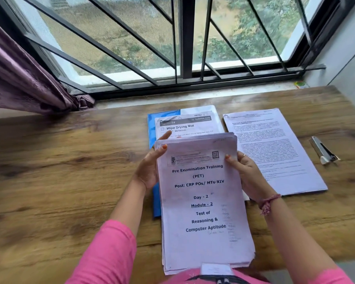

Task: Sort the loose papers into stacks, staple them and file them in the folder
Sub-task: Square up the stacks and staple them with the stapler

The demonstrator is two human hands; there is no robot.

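Note:
I hold a thick stack of papers (203,201) upright and tilted toward me; its cover page reads "Pre Examination Training". My left hand (149,167) grips its upper left edge, and my right hand (247,173) grips its upper right edge. Behind the stack, a blue folder (152,128) lies on the wooden table (59,171). A sheet headed "Wipe Drying Mat" (184,125) lies on the folder. Another stack of printed pages (275,150) lies flat to the right. A stapler (323,150) rests at the far right of the table.
A barred window (182,48) runs along the table's far edge. A purple curtain (25,78) hangs at the left. A white wall (348,58) borders the table on the right, with a small green-and-yellow item (301,84) on the sill.

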